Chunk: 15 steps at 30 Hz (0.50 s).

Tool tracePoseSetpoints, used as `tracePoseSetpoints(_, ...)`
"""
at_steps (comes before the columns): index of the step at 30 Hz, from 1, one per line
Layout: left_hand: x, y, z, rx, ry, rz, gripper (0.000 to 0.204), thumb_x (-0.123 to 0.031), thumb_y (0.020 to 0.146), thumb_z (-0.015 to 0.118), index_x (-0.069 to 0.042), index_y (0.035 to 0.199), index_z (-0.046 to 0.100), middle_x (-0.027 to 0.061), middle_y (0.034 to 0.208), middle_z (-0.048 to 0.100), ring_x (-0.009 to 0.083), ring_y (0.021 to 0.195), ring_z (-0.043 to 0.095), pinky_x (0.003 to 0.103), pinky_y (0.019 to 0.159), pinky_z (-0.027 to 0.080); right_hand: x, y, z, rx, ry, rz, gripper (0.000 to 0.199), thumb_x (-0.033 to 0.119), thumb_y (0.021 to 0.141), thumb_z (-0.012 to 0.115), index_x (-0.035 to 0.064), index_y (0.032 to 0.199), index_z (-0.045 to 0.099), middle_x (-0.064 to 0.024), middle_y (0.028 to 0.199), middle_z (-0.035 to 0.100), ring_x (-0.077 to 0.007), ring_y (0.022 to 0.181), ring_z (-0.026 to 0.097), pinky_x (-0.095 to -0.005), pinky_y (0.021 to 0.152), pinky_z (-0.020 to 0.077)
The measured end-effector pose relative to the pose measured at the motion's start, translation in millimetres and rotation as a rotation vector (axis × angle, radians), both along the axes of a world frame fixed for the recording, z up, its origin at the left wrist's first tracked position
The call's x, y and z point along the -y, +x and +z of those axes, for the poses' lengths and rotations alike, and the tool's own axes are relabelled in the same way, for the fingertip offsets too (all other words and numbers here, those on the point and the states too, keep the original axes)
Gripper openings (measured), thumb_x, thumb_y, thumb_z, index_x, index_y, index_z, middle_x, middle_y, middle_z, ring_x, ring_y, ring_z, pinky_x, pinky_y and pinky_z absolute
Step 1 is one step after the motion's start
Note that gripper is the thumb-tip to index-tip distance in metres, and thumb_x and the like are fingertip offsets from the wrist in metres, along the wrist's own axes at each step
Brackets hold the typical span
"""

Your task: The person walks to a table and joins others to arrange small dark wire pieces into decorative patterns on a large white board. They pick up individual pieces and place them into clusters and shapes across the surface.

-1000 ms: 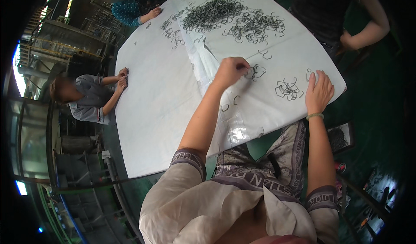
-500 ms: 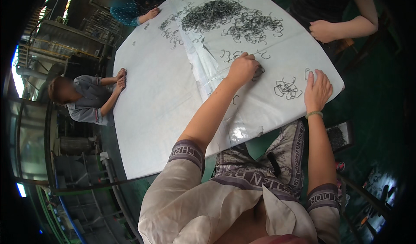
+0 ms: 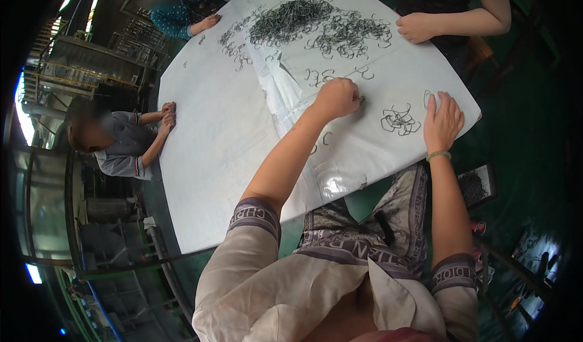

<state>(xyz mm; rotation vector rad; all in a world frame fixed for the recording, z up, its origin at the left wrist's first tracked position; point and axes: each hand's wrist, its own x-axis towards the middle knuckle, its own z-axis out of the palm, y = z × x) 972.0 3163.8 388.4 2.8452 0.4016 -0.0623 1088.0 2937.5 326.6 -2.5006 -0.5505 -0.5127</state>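
Observation:
My left hand [image 3: 337, 98] is closed, knuckles up, low over the middle of the white table. Dark bent wire hooks [image 3: 362, 99] peek out at its fingertips; most of what it grips is hidden beneath it. Just beyond it lie several loose wire hooks [image 3: 319, 76]. My right hand [image 3: 444, 122] rests flat near the table's right edge, fingers stretched and holding nothing. Beside its thumb is a thin wire piece [image 3: 427, 96], partly covered. Between my two hands sits a small loose cluster of hooks [image 3: 399, 121].
A large heap of dark wire hooks [image 3: 291, 21] spreads over the far part of the white-covered table [image 3: 206, 141]. Other people stand at the far left, left and far right, hands [image 3: 416, 27] at the edge. A tray of dark pieces [image 3: 475, 186] is below on the right.
My left hand has drawn slightly left, and less of the wire shows beneath it. My right hand stays flat. The far-right person's hand has moved left to the table edge.

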Motion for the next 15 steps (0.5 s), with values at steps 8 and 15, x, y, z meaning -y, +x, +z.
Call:
tracePoseSetpoints(8, 18.5, -4.7, -29.4, 0.189, 0.396, -0.172, 0.008, -0.013, 0.065, 0.061, -0.005, 0.066, 0.064, 0.0097, 0.075, 0.062, 0.0264, 0.076, 0.062, 0.037, 0.065, 0.052, -1.3, -0.7, -3.0, -0.001, 0.020, -0.002, 0.038, 0.038, 0.093, 0.044, 0.0094, 0.117, 0.053, -0.0091, 0.123, 0.054, -0.0245, 0.120, 0.044, -0.0492, 0.104, 0.0240)
tracePoseSetpoints(15, 39.5, -1.9, -9.4, 0.189, 0.292, -0.075, 0.007, -0.010, 0.065, 0.060, -0.005, 0.067, 0.064, 0.0097, 0.075, 0.063, 0.0261, 0.076, 0.063, 0.037, 0.065, 0.052, -0.6, -0.7, -3.5, -0.011, 0.012, -0.008, 0.038, 0.038, 0.093, 0.045, 0.0098, 0.117, 0.053, -0.0085, 0.124, 0.054, -0.0242, 0.121, 0.044, -0.0489, 0.104, 0.0241)
